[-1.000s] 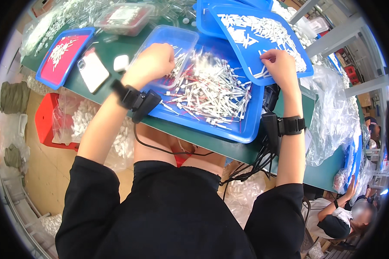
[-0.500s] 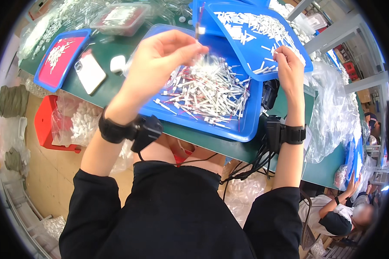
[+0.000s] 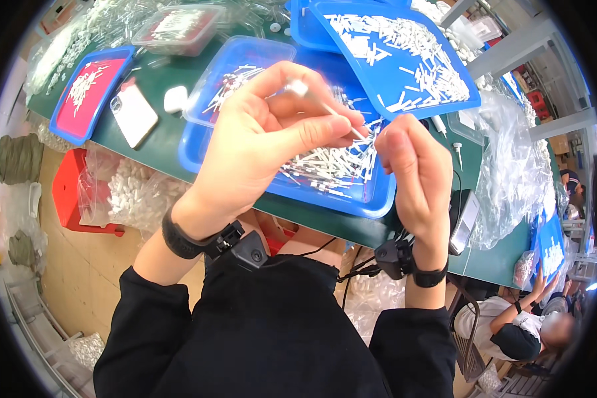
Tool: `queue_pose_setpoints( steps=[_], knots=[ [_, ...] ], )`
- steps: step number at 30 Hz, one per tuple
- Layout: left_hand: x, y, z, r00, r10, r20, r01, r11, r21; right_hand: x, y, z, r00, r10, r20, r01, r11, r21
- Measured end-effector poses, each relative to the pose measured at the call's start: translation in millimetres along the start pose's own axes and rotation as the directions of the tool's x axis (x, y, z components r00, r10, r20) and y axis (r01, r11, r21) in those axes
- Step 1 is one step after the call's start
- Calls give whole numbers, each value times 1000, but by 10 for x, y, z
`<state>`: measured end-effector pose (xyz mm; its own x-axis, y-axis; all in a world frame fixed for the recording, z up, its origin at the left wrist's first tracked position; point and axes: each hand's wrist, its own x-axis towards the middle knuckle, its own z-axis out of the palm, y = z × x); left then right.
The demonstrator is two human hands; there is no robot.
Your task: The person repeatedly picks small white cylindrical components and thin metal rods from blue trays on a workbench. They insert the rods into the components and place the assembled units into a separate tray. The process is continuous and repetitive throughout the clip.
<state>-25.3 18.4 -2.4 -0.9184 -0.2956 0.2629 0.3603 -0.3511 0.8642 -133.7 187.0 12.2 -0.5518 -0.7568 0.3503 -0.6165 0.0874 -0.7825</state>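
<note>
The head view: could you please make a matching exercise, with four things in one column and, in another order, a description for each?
1. Left hand
2. Phone
3. Leftmost tray
4. Right hand

A. Blue rim, pink inside
B. Curled, close to the other hand's fingertips
C. White, lying on the green table
D. Holding a thin white stick between thumb and fingers

Right pairs: 1-D, 2-C, 3-A, 4-B
</note>
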Motion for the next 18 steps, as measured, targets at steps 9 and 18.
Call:
queue_pose_setpoints(
  steps=[9,18],
  knots=[
    [-100,-33,116,998,43,-38,-45,997,-60,-111,-37,113,994,-90,-65,101,978,184],
    [-94,-159,132,981,193,-6,-187,958,218,-150,-113,124,990,-137,-22,135,987,-84]
  ],
)
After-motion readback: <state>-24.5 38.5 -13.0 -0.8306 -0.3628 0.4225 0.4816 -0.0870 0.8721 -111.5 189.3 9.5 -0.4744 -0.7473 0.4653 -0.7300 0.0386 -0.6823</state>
